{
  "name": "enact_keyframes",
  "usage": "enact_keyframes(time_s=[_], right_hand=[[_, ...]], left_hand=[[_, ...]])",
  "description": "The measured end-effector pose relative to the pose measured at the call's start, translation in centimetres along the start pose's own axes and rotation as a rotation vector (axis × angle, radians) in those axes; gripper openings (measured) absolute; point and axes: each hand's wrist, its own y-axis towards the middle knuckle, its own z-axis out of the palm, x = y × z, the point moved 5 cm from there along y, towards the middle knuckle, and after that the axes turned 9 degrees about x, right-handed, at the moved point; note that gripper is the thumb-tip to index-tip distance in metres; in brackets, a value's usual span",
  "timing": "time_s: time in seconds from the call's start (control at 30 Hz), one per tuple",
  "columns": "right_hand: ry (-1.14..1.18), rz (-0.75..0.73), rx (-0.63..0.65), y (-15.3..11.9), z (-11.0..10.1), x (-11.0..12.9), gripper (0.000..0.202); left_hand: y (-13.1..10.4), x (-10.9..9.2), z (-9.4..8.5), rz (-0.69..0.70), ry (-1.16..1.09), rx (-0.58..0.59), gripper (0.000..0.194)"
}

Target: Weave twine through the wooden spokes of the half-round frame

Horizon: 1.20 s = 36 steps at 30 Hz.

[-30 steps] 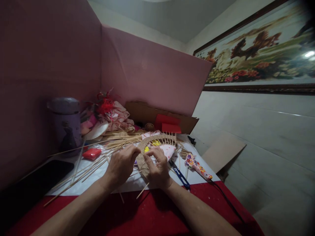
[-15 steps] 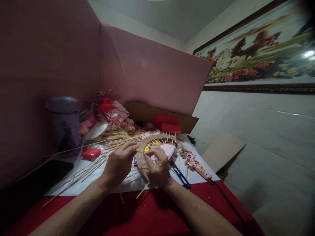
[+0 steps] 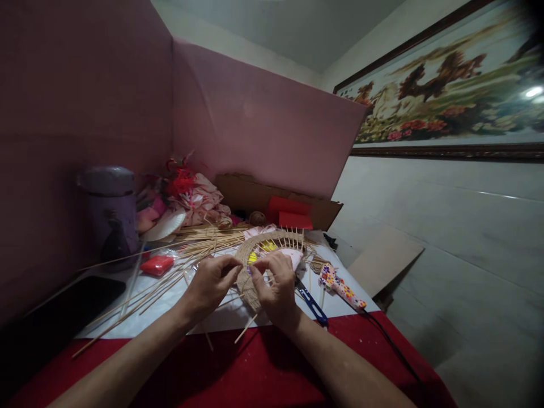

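Observation:
A curved band woven of tan twine over thin wooden sticks lies in front of me, several stick ends poking up along its far edge. My left hand is at the band's left side, thumb and forefinger pinched together; what is between them is too small to make out. Over the inner side of the band is my right hand, its fingers closed at the weave and hiding part of it. A pale pink dotted cloth and yellow pieces show within the curve.
Loose sticks spread to the left, near a red packet, a dark phone and a purple flask. On the right lie a blue-handled cutter and a flower-patterned glue gun with a black cord.
My left hand has drawn slightly down and left, and its fingers have curled into a tighter pinch. The right hand and the woven band have barely moved.

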Motion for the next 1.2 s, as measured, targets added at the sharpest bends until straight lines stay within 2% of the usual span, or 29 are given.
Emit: enact_keyframes(time_s=[0.2, 0.37, 0.53, 0.7, 1.0, 1.1, 1.2], right_hand=[[-0.070, -0.022, 0.089, -0.3, 0.8, 0.0, 0.006], [-0.099, -0.035, 0.114, -0.2, 0.9, 0.1, 0.008], [-0.120, -0.049, 0.126, -0.3, 1.0, 0.1, 0.009], [-0.126, -0.098, 0.080, -0.3, 1.0, 0.1, 0.009], [-0.131, -0.079, 0.011, -0.2, 1.4, 0.1, 0.012], [-0.151, -0.012, -0.003, 0.1, 1.4, -1.4, 0.012], [-0.155, 0.154, -0.056, 0.7, 0.3, -3.8, 0.014]], left_hand=[[-0.2, -0.2, 0.1, 0.036, 0.037, -0.017, 0.015], [-0.3, -0.4, 0.3, 0.143, 0.129, -0.055, 0.013], [-0.4, -0.4, 0.6, 0.209, 0.177, -0.067, 0.013], [-0.4, -0.5, 0.6, 0.234, 0.136, -0.057, 0.014], [-0.3, -0.6, 0.6, 0.164, 0.051, -0.003, 0.014], [-0.2, -0.6, 0.6, 0.116, -0.004, 0.000, 0.015], [-0.1, -0.3, 0.3, 0.021, -0.154, 0.005, 0.016]])
